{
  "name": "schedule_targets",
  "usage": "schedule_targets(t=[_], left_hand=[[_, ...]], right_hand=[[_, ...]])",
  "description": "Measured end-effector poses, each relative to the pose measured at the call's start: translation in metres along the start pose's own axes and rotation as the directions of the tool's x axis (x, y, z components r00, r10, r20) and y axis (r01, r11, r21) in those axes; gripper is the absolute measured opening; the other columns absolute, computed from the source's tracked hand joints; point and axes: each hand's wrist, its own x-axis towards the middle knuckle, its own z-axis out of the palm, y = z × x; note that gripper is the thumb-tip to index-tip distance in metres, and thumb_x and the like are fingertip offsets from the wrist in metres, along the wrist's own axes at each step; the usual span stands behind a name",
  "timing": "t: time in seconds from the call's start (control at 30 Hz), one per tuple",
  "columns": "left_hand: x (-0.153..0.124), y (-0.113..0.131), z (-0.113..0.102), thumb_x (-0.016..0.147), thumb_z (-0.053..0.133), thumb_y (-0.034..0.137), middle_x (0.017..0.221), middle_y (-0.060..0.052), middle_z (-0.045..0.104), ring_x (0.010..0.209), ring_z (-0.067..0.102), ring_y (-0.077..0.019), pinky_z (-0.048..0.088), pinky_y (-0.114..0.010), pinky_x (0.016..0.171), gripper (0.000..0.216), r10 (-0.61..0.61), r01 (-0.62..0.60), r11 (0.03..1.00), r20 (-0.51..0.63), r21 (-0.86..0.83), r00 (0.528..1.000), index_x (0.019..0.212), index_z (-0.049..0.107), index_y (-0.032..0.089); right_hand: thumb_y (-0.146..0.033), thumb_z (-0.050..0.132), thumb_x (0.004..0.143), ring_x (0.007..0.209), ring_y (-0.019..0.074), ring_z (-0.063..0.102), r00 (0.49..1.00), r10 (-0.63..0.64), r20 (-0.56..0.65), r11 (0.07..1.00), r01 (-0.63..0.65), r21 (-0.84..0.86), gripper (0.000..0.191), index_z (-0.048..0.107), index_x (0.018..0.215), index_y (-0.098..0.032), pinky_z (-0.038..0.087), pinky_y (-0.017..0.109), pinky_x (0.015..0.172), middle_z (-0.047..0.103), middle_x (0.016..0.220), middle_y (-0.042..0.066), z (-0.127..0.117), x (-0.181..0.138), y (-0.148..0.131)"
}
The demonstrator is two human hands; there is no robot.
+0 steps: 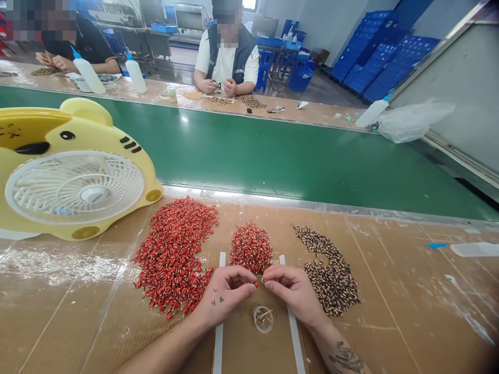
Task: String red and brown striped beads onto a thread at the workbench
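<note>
Between thumb and fingers, my left hand (231, 291) pinches a small red piece (255, 284). My right hand (290, 288) is closed in a pinch close beside it, on a tiny dark piece (264, 280) too small to make out well. Just beyond both hands lies a small heap of red pieces with pale tips (251, 246). A larger pile of red pieces (175, 249) spreads by my left hand. To the right of my right hand lies a pile of small black-and-gold pieces (333, 275). Below my hands stands a small clear cup (262, 319) with a thin stick in it.
Two white strips (218, 343) (297, 343) run along the cardboard-covered table. A yellow animal-shaped fan (128, 140) stands at left. Beyond runs a green conveyor belt (273, 150), with two people seated across it. White bottles (135, 75) and a plastic bag (409, 122) lie on the far side.
</note>
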Motion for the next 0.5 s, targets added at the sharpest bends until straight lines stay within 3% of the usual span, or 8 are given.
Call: schedule_targets(t=[0.13,0.3,0.5], left_hand=[[0.000,0.000,0.001,0.070,0.075,0.021,0.064,-0.001,0.066,0.059,0.055,-0.0117,0.042,-0.022,0.059,0.009,-0.011,0.011,1.000,0.008,-0.012,1.000,0.077,0.074,0.014],[-0.001,-0.005,0.002,0.072,0.070,0.016,0.065,-0.001,0.066,0.060,0.055,-0.0118,0.043,-0.021,0.060,0.007,0.019,-0.018,0.999,-0.023,0.035,1.000,0.078,0.073,0.014],[-0.002,-0.010,0.003,0.076,0.064,0.013,0.071,-0.003,0.068,0.064,0.059,-0.0141,0.046,-0.022,0.062,0.009,0.104,-0.092,0.977,-0.049,0.193,0.993,0.078,0.073,0.014]], right_hand=[[-0.031,0.074,0.082,0.077,0.0190,0.066,0.998,-0.046,0.045,0.998,0.048,-0.031,0.014,0.074,0.077,-0.018,0.054,0.027,0.069,0.071,0.082,0.006,0.006,0.001,-0.006],[-0.026,0.067,0.085,0.071,0.0182,0.065,0.999,0.001,0.042,0.985,0.006,-0.170,0.009,0.071,0.086,-0.018,0.053,0.026,0.065,0.071,0.080,0.005,0.009,-0.003,-0.007],[-0.016,0.061,0.085,0.076,0.0186,0.066,0.986,-0.146,0.075,0.944,0.162,-0.289,0.011,0.069,0.078,-0.020,0.052,0.028,0.072,0.071,0.082,0.005,0.009,-0.002,-0.015]])
